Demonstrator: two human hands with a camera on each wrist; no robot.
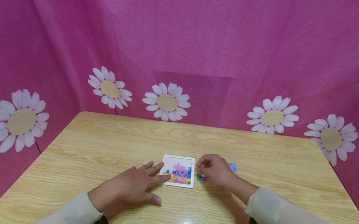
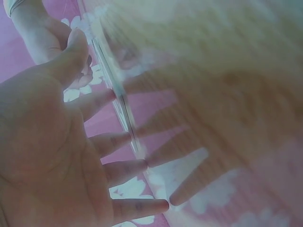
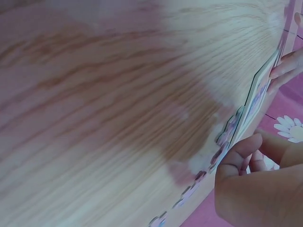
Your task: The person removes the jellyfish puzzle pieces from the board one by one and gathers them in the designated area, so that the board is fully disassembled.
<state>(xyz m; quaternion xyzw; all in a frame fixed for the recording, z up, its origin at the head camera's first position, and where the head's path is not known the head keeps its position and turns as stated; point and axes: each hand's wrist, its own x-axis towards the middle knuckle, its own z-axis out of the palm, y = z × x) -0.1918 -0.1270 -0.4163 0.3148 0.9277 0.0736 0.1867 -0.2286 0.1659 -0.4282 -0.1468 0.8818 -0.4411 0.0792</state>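
A white-framed jigsaw puzzle (image 1: pixel 176 184) lies on the table, its lower part filled with yellow, pink and blue picture pieces and its upper part bare white. My left hand (image 1: pixel 136 184) spreads its fingers at the frame's left side, the fingertips at or over its edge. Just beyond the frame's right side is my right hand (image 1: pixel 217 170), its thumb and fingers curled together at the tips. I cannot tell whether a piece is between them. Loose puzzle pieces (image 1: pixel 202 178) show beneath this hand, partly hidden. In the right wrist view, several pieces (image 3: pixel 189 190) lie in a row beside the frame.
A blue puzzle piece (image 1: pixel 232 166) lies behind the right hand. The wood-grain table (image 1: pixel 121 130) is glossy and reflects light near its front. A pink cloth with white daisies (image 1: pixel 167 102) hangs around its back and sides.
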